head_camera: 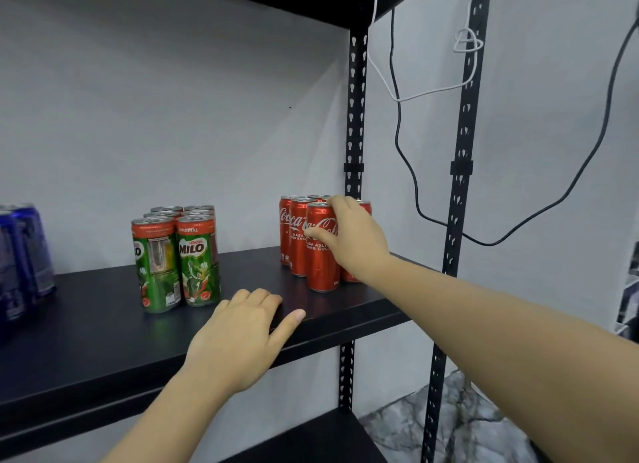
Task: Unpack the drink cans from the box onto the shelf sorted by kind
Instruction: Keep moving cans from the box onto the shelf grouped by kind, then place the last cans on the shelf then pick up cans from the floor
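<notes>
On the black shelf board, toward its right end, the right hand was wrapped around the nearest tall red Coca-Cola can, thumb on the label and fingers over the far side near the rim. That can stood upright on its base, long axis vertical, logo facing the camera, touching the other red cans clustered behind it. The grip near the top looked suited to nudging the can snug against its group, probably a final placement.

The left hand lay on the near edge of the shelf, thumb stretched out along the lip and fingers loosely bent on the board, holding nothing; it seemed to be there to steady the reach.

Left of the red group and well apart from it stood green Milo cans, upright in tidy rows. At the far left edge stood blue cans, also upright. Each kind kept its own cluster, which fits the sorting. The box was not in view.
</notes>
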